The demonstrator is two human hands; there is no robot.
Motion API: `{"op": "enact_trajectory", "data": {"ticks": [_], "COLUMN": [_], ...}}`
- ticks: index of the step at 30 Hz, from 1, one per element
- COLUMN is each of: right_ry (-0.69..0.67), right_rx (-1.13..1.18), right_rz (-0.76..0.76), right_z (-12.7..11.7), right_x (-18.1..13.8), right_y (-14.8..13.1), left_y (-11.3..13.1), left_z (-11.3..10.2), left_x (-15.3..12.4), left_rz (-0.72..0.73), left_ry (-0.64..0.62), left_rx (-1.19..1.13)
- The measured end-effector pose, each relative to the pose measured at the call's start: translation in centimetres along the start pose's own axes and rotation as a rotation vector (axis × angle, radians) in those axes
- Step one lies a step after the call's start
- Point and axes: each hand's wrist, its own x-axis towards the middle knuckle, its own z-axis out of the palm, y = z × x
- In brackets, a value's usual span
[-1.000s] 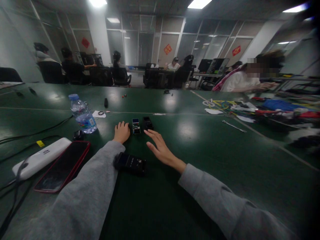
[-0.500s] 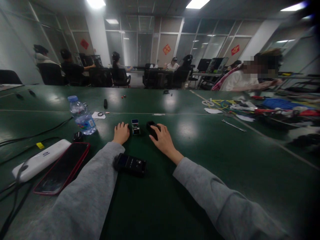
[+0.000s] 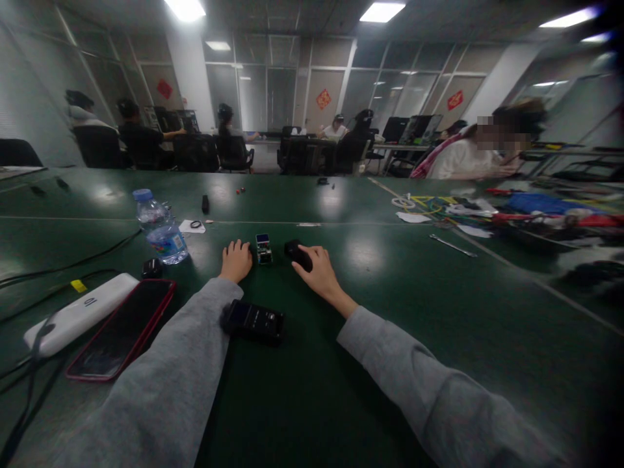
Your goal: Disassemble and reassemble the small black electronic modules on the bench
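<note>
My right hand (image 3: pixel 319 272) has its thumb and fingers round a small black plastic case (image 3: pixel 294 251) on the green table. My left hand (image 3: pixel 236 261) rests on the table with fingers stretched out a little apart, and nothing shows in it. Between the hands, close to the left fingertips, stands a small circuit board module with a little screen (image 3: pixel 264 249). Nearer to me, beside my left sleeve, lies a black handheld device (image 3: pixel 257 321) with a dark display and markings on its face.
Left of my arm are a red-edged phone (image 3: pixel 124 328), a white power bank (image 3: pixel 82 313), a black cable and a water bottle (image 3: pixel 160 227). A wrench (image 3: pixel 453 246) and a heap of cables and tools (image 3: pixel 536 208) lie right. A person sits behind the heap.
My right fingers have closed further round the black case, which has tilted slightly. My left hand and the circuit board module look unmoved.
</note>
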Motion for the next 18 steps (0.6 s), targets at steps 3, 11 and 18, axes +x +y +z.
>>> {"op": "enact_trajectory", "data": {"ticks": [3,11,18], "right_ry": [0.000,0.166,0.065], "right_rx": [0.057,0.070,0.019], "right_rz": [0.018,0.275,0.140], "right_z": [0.0,0.2,-0.3], "right_x": [0.1,0.3,-0.7], "right_y": [0.2,1.8,1.2], "left_y": [0.1,0.1,0.1], "left_z": [0.0,-0.3,-0.3], "left_x": [0.0,-0.1,-0.1], "left_rz": [-0.007,-0.006,-0.008], "left_ry": [-0.004,-0.021,-0.015], "left_rx": [-0.002,-0.022,-0.019]}}
